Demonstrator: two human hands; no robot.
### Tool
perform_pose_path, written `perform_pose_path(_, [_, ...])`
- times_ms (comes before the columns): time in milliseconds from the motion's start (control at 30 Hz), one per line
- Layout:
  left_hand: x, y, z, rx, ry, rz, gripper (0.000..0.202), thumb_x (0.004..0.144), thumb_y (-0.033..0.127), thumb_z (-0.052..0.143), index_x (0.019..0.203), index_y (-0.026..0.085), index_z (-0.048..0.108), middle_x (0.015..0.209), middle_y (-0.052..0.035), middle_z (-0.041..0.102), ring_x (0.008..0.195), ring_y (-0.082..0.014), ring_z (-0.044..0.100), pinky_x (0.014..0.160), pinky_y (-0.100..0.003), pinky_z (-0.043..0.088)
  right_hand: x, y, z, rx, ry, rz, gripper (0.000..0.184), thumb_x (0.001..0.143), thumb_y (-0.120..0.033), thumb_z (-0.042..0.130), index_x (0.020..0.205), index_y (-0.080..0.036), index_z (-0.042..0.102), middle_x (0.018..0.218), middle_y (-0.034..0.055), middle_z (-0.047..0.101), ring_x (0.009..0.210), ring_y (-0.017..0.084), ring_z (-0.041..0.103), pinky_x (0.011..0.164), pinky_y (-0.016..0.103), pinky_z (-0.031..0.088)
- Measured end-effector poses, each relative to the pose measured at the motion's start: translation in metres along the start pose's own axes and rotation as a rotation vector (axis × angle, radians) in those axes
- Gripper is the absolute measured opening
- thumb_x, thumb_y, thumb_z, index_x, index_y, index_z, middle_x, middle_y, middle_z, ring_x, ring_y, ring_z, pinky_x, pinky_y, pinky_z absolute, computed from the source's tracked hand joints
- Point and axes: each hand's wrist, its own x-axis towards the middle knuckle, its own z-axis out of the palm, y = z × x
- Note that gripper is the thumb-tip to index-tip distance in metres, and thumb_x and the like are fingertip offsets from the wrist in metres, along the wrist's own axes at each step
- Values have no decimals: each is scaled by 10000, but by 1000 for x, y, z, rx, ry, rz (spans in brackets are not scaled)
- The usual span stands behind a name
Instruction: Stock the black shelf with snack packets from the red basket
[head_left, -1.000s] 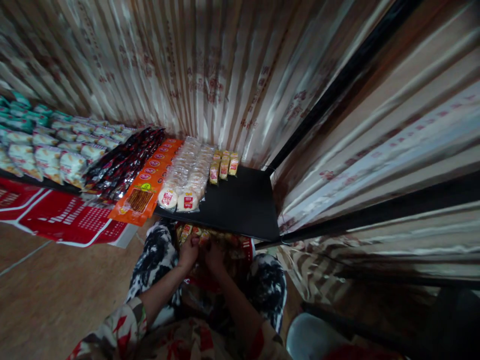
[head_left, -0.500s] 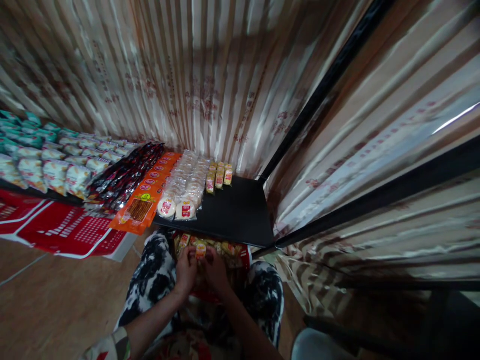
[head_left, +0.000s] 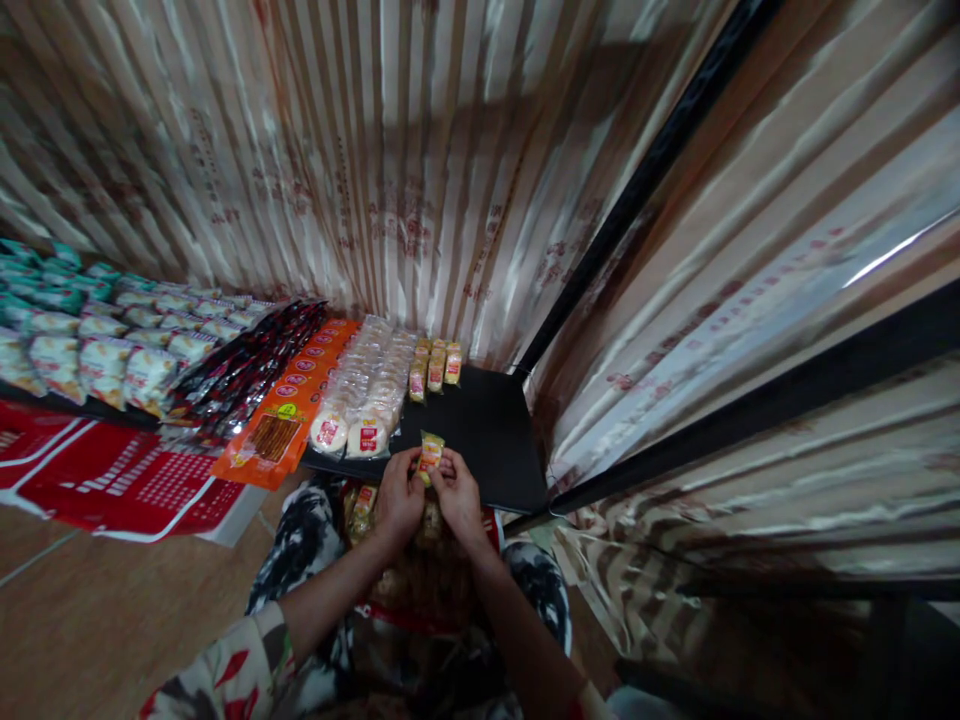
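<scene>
Between my fingers is a small yellow wrapped snack packet (head_left: 430, 456) with a red-and-white label. My left hand (head_left: 401, 492) pinches its left side, and my right hand (head_left: 457, 490) grips its right side. Both hands are over the front edge of the black shelf (head_left: 480, 430). Below them, between my knees, lies an open red bag (head_left: 496, 530) with several like packets (head_left: 363, 510) inside, partly hidden by my forearms. On the shelf, short rows of matching yellow packets (head_left: 435, 370) stand near the back.
Left of those rows lie clear-wrapped round white crackers (head_left: 367, 436), an orange snack bag (head_left: 279, 430), dark glossy packets (head_left: 240, 370), white packets (head_left: 150, 372) and green packets (head_left: 45, 275). A striped curtain (head_left: 420, 180) hangs behind. Black frame bars (head_left: 630, 190) slant at the right.
Both hands have risen forward from above the red bag to the shelf's front edge, carrying the yellow packet between them. The view has shifted slightly.
</scene>
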Motion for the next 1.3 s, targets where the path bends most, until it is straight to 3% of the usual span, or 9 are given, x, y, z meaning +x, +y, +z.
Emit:
perform_pose_path(367, [58, 20, 36, 119, -57, -90, 352, 836, 153, 377, 1156, 133, 524, 1188, -119, 559, 1150, -194, 473, 1034, -341, 334, 74, 7, -3, -199, 81, -3, 293, 739, -276, 514, 1013, -188, 568, 866, 35, 651, 751, 150, 617, 716, 278, 502])
perform_pose_path(767, [103, 14, 62, -13, -53, -87, 392, 867, 199, 331, 1211, 117, 500, 1311, -110, 498, 1253, -168, 411, 1090, -310, 278, 140, 18, 8, -310, 138, -50, 367, 774, -298, 503, 1125, -212, 563, 918, 41, 655, 803, 169, 609, 751, 293, 474])
perform_pose_path(1067, [127, 7, 66, -37, -46, -73, 394, 861, 184, 334, 1198, 138, 532, 1334, -96, 488, 1273, -178, 395, 1107, -334, 254, 165, 16, 19, -303, 163, -79, 397, 776, -267, 496, 1160, -209, 575, 936, 60, 641, 815, 180, 597, 777, 316, 472])
perform_pose_path(1300, [130, 0, 68, -9, -37, -76, 400, 860, 180, 326, 1197, 127, 534, 1332, -98, 490, 1273, -183, 397, 1112, -346, 248, 164, 27, 25, -275, 206, -170, 433, 779, -270, 492, 1200, -186, 550, 1025, 101, 585, 899, 201, 569, 817, 343, 472])
